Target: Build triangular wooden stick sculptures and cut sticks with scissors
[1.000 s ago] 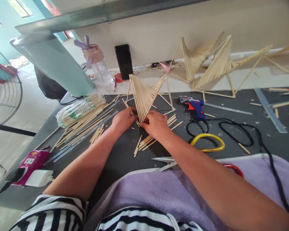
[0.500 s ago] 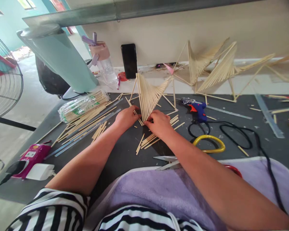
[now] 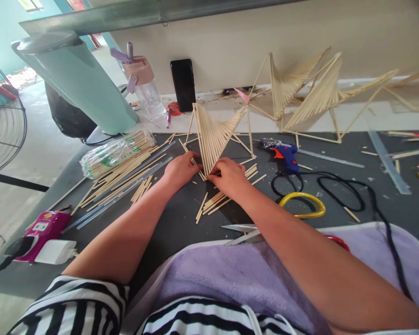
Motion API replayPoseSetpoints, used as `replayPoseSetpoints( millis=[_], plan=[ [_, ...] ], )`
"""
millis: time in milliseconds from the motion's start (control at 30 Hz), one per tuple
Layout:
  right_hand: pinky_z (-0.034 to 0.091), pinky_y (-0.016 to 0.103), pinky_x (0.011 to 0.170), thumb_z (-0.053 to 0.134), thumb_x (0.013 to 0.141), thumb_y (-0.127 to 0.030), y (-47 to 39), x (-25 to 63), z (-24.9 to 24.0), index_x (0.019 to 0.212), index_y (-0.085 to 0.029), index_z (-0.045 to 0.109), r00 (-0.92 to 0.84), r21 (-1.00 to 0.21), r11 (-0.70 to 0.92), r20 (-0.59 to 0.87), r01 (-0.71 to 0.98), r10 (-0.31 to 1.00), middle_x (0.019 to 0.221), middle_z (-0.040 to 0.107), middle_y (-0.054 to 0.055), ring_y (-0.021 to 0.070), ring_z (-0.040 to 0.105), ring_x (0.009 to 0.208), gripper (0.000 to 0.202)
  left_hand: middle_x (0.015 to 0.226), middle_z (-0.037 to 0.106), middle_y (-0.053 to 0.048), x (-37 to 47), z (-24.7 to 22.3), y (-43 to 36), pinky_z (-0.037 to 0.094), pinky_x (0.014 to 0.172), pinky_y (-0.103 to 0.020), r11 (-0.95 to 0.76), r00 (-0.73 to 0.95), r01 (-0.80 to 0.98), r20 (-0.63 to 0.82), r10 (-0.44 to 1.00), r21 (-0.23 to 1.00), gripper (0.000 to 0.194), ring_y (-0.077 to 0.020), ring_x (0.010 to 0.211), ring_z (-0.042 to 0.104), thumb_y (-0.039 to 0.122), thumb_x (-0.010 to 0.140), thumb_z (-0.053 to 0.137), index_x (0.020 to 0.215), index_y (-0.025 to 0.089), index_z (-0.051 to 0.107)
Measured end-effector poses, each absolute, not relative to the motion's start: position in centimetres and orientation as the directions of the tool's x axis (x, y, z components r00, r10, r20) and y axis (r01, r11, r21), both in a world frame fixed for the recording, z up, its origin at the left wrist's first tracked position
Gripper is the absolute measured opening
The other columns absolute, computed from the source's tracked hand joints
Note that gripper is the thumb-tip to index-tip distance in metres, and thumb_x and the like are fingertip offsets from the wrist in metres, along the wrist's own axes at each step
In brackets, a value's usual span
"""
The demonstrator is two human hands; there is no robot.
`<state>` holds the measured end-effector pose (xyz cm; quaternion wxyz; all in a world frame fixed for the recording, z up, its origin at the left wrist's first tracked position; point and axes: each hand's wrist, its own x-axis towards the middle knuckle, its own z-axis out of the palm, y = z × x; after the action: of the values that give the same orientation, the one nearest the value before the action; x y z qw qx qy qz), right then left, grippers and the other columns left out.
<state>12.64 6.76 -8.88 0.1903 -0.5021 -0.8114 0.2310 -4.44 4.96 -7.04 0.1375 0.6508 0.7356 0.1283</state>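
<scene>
A model of thin wooden sticks (image 3: 214, 139) stands on the dark table, its many sticks fanned into a twisted, curved surface on a stick frame. My left hand (image 3: 182, 171) grips the frame's lower left side, fingers closed around the base sticks. At the near bottom corner, where the fan narrows, my right hand (image 3: 229, 176) pinches the model between thumb and fingers; the exact contact is partly hidden. Short loose sticks (image 3: 218, 202) lie just below my right hand. Left of my left hand is another small bunch of cut sticks (image 3: 141, 189).
A blue glue gun (image 3: 287, 156) with a black cord lies to the right. Scissors with a yellow handle (image 3: 319, 204) pass under my right forearm. Similar stick models (image 3: 310, 95) stand behind. A phone (image 3: 182, 85), bottle (image 3: 150, 93), wrapped sticks (image 3: 117, 153) and pink power adapter (image 3: 49, 230) sit around.
The whole view has shifted slightly, with things appearing a little further left and up. Both hands keep their hold on the stick model, with no clear movement against it.
</scene>
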Motion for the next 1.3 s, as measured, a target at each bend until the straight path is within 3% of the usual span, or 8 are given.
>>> replayPoseSetpoints(
  millis=[167, 367, 633, 900, 1067, 1300],
  plan=[
    [0.035, 0.040, 0.086, 0.072, 0.071, -0.037, 6.5, 12.6, -8.7, 0.080, -0.021, 0.064, -0.442, -0.518, 0.420, 0.089, 0.745, 0.893, 0.099, 0.063, 0.003, 0.0239, 0.056, 0.101, 0.020, 0.085, 0.069, -0.002, -4.5, -7.1, 5.0, 0.040, 0.066, -0.027, 0.118, -0.114, 0.922, -0.033, 0.993, 0.368, 0.041, -0.0197, 0.078, 0.062, 0.039, 0.078, 0.058, 0.115, 0.023, 0.061],
    [0.036, 0.040, 0.084, 0.066, 0.075, -0.047, 5.9, 12.1, -8.6, 0.080, -0.019, 0.062, -0.382, -0.489, 0.382, 0.104, 0.785, 0.918, 0.094, 0.064, 0.006, 0.0254, 0.057, 0.098, 0.029, 0.088, 0.070, -0.003, -4.3, -6.9, 4.7, 0.042, 0.067, -0.027, 0.136, -0.126, 0.912, -0.051, 0.991, 0.386, 0.039, -0.0198, 0.080, 0.063, 0.039, 0.080, 0.058, 0.115, 0.023, 0.061],
    [0.036, 0.040, 0.082, 0.059, 0.081, -0.042, 5.8, 11.8, -8.6, 0.078, -0.018, 0.062, -0.364, -0.457, 0.374, 0.115, 0.807, 0.924, 0.093, 0.064, 0.006, 0.0259, 0.058, 0.099, 0.024, 0.087, 0.068, -0.003, -4.5, -7.4, 4.6, 0.042, 0.068, -0.028, 0.113, -0.114, 0.903, -0.022, 0.993, 0.413, 0.040, -0.0206, 0.082, 0.063, 0.040, 0.080, 0.059, 0.115, 0.023, 0.061],
    [0.035, 0.041, 0.086, 0.051, 0.086, -0.046, 5.9, 11.9, -8.5, 0.076, -0.018, 0.060, -0.365, -0.497, 0.353, 0.077, 0.793, 0.928, 0.094, 0.064, 0.007, 0.0254, 0.057, 0.099, 0.031, 0.067, 0.061, 0.002, -6.4, -5.3, 4.3, 0.041, 0.059, -0.024, 0.117, -0.147, 0.763, -0.007, 0.989, 0.635, 0.035, -0.0123, 0.059, 0.055, 0.032, 0.079, 0.056, 0.109, 0.017, 0.064],
    [0.035, 0.041, 0.086, 0.049, 0.086, -0.046, 6.0, 11.9, -8.4, 0.074, -0.018, 0.060, -0.367, -0.520, 0.343, 0.060, 0.782, 0.928, 0.092, 0.064, 0.007, 0.0243, 0.058, 0.095, 0.033, 0.076, 0.068, -0.002, -10.6, -1.5, 7.2, 0.043, 0.068, -0.026, 0.075, -0.142, 0.862, 0.096, 0.985, 0.502, 0.022, -0.0143, 0.070, 0.058, 0.025, 0.071, 0.058, 0.084, 0.014, 0.071],
    [0.035, 0.040, 0.086, 0.048, 0.087, -0.043, 6.1, 12.2, -8.5, 0.076, -0.019, 0.060, -0.388, -0.529, 0.365, 0.073, 0.766, 0.919, 0.092, 0.064, 0.007, 0.0239, 0.058, 0.095, 0.029, 0.077, 0.070, -0.001, -13.0, -2.4, 14.0, 0.044, 0.079, -0.025, -0.053, 0.098, 0.933, -0.108, 0.989, 0.355, 0.017, -0.0152, 0.078, 0.059, 0.020, 0.063, 0.063, 0.077, 0.015, 0.072]
  ],
)
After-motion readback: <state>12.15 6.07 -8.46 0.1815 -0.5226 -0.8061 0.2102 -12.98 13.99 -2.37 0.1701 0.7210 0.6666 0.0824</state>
